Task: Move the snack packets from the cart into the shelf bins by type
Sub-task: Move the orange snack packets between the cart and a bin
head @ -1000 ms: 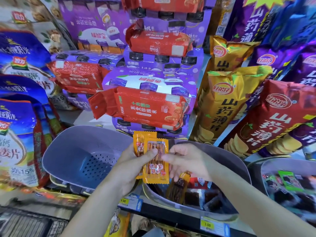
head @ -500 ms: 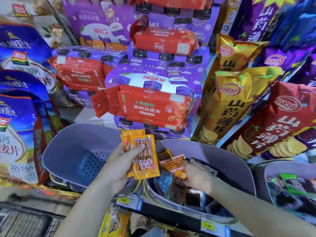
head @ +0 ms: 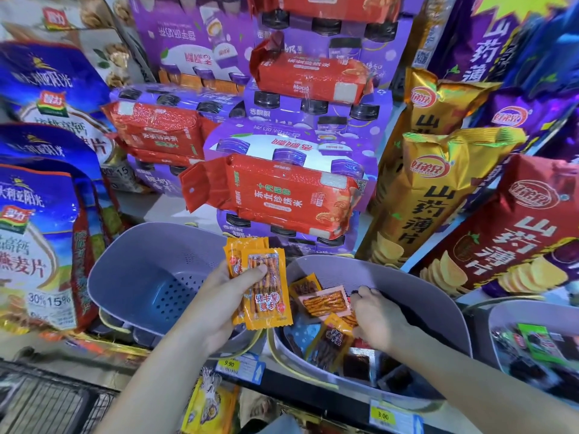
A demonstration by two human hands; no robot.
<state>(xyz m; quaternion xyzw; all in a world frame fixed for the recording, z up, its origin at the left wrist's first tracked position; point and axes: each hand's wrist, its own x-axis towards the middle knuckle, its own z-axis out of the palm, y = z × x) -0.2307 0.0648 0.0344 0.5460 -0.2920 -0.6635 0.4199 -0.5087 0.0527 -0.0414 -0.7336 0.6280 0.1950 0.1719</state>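
My left hand (head: 219, 305) holds a small stack of orange snack packets (head: 266, 289) upright, thumb across the front one, over the gap between two grey shelf bins. The left bin (head: 125, 277) shows only its perforated bottom. The middle bin (head: 416, 296) holds several mixed packets, among them a pale orange packet (head: 324, 303) and a dark-fronted yellow one (head: 332, 343). My right hand (head: 376, 317) reaches down into the middle bin with its fingers curled among the packets; what they grip is hidden.
A third grey bin (head: 501, 317) with dark packets sits at the right edge. Red rice packs (head: 282, 195), purple drink cartons, tall chip bags (head: 438, 195) and blue cereal bags (head: 37, 245) crowd behind the bins. The wire cart (head: 40, 402) is at bottom left. Price tags line the shelf edge.
My right hand left the stack, dropped into the middle bin and went deeper among the packets. My left hand shifted the orange stack slightly left.
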